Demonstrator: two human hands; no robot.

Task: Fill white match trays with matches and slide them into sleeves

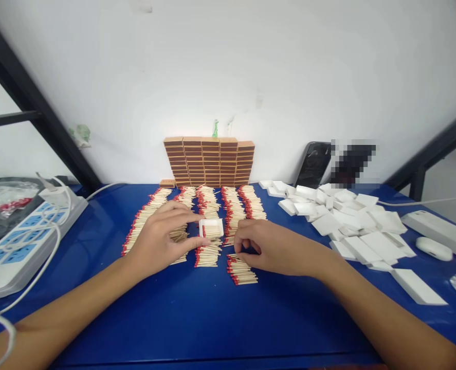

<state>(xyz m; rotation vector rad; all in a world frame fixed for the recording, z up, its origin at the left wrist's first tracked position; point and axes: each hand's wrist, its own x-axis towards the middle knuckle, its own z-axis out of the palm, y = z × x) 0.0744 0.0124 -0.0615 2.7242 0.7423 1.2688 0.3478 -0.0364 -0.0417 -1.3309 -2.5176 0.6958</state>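
Forearms (pixel 85 295) beside crosswise matches (pixel 248 276), heads (pixel 234 272) left

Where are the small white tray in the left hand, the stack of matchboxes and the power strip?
White tray (pixel 213 223), head view: the inside of its far wall.
Stack of matchboxes (pixel 211 162), head view: the middle of its front face.
Power strip (pixel 21 253), head view: a blue socket panel on top.
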